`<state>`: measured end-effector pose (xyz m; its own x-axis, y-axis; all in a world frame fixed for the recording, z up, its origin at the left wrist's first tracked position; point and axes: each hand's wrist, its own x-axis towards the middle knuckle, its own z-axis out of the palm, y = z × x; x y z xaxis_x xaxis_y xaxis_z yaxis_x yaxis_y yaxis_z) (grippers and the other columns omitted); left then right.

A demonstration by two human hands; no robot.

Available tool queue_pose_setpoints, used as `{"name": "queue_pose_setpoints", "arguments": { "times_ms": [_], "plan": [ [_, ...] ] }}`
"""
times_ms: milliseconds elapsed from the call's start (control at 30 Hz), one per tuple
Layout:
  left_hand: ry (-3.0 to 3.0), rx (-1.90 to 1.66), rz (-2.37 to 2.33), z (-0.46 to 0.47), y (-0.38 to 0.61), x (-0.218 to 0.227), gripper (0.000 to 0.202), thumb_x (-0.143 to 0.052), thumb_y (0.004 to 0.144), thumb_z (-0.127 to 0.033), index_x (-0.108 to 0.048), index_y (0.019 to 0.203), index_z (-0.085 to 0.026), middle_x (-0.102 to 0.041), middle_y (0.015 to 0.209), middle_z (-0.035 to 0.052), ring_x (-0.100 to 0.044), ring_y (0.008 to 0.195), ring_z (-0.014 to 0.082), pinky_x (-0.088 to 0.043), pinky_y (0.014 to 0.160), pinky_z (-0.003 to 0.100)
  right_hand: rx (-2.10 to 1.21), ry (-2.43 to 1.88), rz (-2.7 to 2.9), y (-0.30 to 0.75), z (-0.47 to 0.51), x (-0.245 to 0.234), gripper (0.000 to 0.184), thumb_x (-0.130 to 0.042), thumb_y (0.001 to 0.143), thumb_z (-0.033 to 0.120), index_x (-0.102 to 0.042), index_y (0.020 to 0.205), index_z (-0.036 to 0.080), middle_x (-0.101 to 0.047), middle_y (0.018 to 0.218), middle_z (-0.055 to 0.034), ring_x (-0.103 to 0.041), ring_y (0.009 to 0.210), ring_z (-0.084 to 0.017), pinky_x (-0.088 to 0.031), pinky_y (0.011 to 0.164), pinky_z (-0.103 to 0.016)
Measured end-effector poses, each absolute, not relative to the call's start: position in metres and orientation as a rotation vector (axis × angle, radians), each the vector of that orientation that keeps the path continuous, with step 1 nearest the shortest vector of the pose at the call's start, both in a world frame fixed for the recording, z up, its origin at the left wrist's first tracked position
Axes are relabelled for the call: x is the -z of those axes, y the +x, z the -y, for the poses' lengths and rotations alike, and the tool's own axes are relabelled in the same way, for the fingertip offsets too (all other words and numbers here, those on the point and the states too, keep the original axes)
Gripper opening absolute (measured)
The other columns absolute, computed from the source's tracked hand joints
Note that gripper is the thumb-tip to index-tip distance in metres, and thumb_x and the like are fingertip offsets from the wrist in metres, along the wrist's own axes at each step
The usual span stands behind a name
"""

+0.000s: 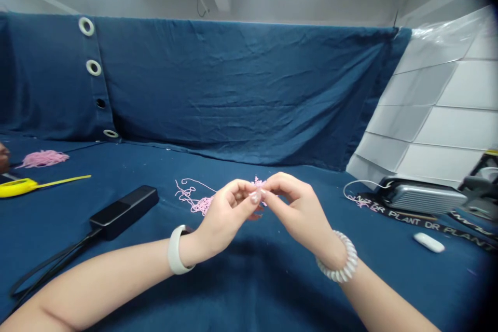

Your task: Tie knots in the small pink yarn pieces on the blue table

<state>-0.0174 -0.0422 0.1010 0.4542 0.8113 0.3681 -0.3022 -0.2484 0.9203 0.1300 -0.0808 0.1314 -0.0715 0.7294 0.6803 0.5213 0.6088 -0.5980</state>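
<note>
Thumb and fingers of my left hand (233, 205) are pinched on a small piece of pink yarn work (258, 181). My right hand (295, 207) pinches the same piece from the other side, so the fingertips of both hands nearly meet. Most of the piece is hidden behind the fingers; only a knobbly pink edge shows above them. Just left of my left hand, a loose tangle of pink yarn (200, 205) lies on the blue cloth, one strand running toward the fingers.
At left lie a black box with cables (124, 211), a yellow tool (19, 187) and another pink yarn heap (44, 158), with a person's hand (3, 158) at the edge. On the right are a silver-grey device (426, 197), a lettered strap (412, 220) and a white oval case (428, 242). Blue curtain (233, 88) behind.
</note>
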Motion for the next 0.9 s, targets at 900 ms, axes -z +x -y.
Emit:
{"name": "queue_pose_setpoints", "arguments": {
  "times_ms": [900],
  "plan": [
    [1.489,-1.213,-0.406,0.048,-0.028,-0.100,0.025,-0.049,0.087,-0.034,-0.058,0.070,-0.017,-0.063,0.080,0.0040,-0.061,0.077,0.0159,-0.050,0.073,0.032,-0.831,-0.690,1.208,0.157,0.100,-0.169,0.022,-0.045,0.087,0.033,-0.048,0.067,0.026,-0.042,0.056,0.0015,-0.055,0.066,-0.017,-0.049,0.078,-0.037]
  ]
}}
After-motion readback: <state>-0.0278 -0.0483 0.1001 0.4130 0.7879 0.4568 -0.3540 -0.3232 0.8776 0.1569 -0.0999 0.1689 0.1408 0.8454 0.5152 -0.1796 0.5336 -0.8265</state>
